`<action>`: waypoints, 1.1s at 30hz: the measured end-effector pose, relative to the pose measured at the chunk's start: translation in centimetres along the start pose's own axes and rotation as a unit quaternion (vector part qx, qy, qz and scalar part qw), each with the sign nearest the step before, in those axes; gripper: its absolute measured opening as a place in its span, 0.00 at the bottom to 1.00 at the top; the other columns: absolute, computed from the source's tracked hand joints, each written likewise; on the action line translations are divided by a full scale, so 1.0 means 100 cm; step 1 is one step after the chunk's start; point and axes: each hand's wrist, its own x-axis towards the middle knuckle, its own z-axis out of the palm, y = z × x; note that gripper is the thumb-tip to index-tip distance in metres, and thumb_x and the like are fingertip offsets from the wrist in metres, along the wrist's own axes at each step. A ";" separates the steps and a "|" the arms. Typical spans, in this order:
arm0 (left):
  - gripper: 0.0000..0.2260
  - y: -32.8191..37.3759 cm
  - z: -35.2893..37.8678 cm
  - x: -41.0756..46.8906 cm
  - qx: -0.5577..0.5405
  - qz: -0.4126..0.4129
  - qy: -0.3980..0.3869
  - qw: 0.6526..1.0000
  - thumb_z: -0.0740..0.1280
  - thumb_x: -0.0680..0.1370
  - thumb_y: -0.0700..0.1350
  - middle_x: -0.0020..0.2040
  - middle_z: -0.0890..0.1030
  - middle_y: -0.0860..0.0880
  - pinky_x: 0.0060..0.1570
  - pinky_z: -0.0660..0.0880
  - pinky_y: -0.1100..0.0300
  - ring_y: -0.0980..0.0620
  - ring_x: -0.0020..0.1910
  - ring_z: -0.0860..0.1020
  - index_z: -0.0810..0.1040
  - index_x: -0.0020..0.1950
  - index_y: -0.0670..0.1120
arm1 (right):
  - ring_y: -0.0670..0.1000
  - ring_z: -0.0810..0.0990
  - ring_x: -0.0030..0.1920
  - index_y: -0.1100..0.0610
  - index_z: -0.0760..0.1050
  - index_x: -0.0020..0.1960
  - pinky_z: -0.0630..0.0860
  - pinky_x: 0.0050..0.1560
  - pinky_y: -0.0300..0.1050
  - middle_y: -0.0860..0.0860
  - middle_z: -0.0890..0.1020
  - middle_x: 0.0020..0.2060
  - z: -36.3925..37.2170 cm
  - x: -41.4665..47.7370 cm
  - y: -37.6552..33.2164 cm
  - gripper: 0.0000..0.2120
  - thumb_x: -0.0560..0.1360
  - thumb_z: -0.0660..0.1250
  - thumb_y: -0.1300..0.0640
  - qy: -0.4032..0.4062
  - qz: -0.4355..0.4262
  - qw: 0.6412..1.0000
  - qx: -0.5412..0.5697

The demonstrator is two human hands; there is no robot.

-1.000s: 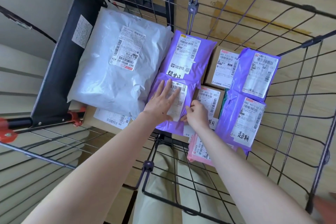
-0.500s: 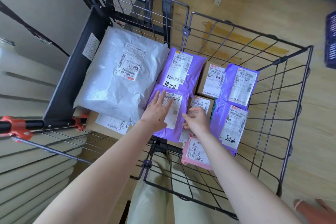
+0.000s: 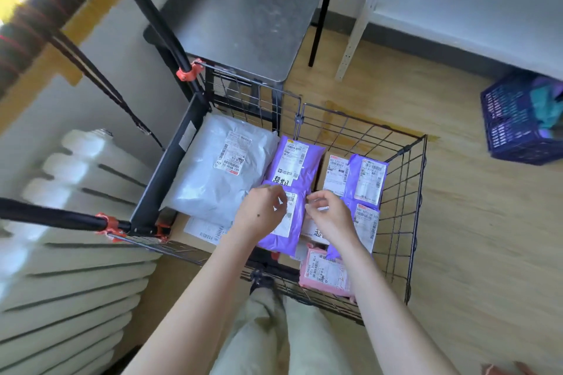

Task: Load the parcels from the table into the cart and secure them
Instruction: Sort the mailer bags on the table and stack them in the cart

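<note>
Large parcel [image 3: 213,179] left in the cart [image 3: 166,176]; smaller parcels [image 3: 292,161] right of it; table [image 3: 253,9] behind; crate [image 3: 511,122] far right

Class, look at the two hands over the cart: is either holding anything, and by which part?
Nothing is held, as far as shows: the left hand and right hand hover with loosely curled fingers above the front purple parcel.

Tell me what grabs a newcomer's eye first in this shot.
The black wire cart in the middle, packed with labelled purple plastic mailers beside a big grey plastic mailer. Both bare hands, left hand and right hand, hover over the nearest purple one. A blue plastic crate sits on the floor at far right.
</note>
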 end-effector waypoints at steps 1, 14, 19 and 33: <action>0.05 0.006 -0.011 -0.009 -0.006 0.002 0.020 1.000 0.64 0.74 0.40 0.41 0.80 0.50 0.38 0.68 0.59 0.50 0.41 0.76 0.80 0.46 0.45 | 0.52 0.82 0.47 0.53 0.77 0.52 0.69 0.36 0.31 0.47 0.78 0.42 -0.005 -0.011 -0.010 0.06 0.76 0.66 0.60 0.000 -0.014 1.000 0.001; 0.04 0.066 -0.098 -0.147 -0.046 -0.018 0.212 0.976 0.65 0.76 0.41 0.35 0.76 0.53 0.38 0.70 0.61 0.54 0.36 0.73 0.78 0.43 0.45 | 0.40 0.77 0.43 0.55 0.77 0.50 0.70 0.41 0.25 0.46 0.81 0.44 -0.035 -0.128 -0.095 0.05 0.77 0.65 0.63 -0.098 -0.253 0.960 -0.073; 0.05 0.090 -0.096 -0.192 -0.088 -0.078 0.330 0.937 0.65 0.76 0.42 0.35 0.77 0.50 0.40 0.73 0.54 0.51 0.38 0.75 0.77 0.40 0.44 | 0.40 0.78 0.43 0.54 0.78 0.51 0.70 0.42 0.25 0.46 0.82 0.44 -0.040 -0.165 -0.106 0.05 0.77 0.66 0.61 -0.171 -0.329 0.923 -0.105; 0.05 0.109 -0.075 -0.368 -0.092 -0.223 0.486 0.840 0.67 0.77 0.44 0.34 0.77 0.55 0.34 0.69 0.67 0.59 0.34 0.74 0.78 0.41 0.50 | 0.35 0.77 0.39 0.53 0.79 0.47 0.69 0.38 0.25 0.42 0.81 0.39 -0.016 -0.279 -0.099 0.04 0.75 0.68 0.61 -0.315 -0.452 0.824 -0.134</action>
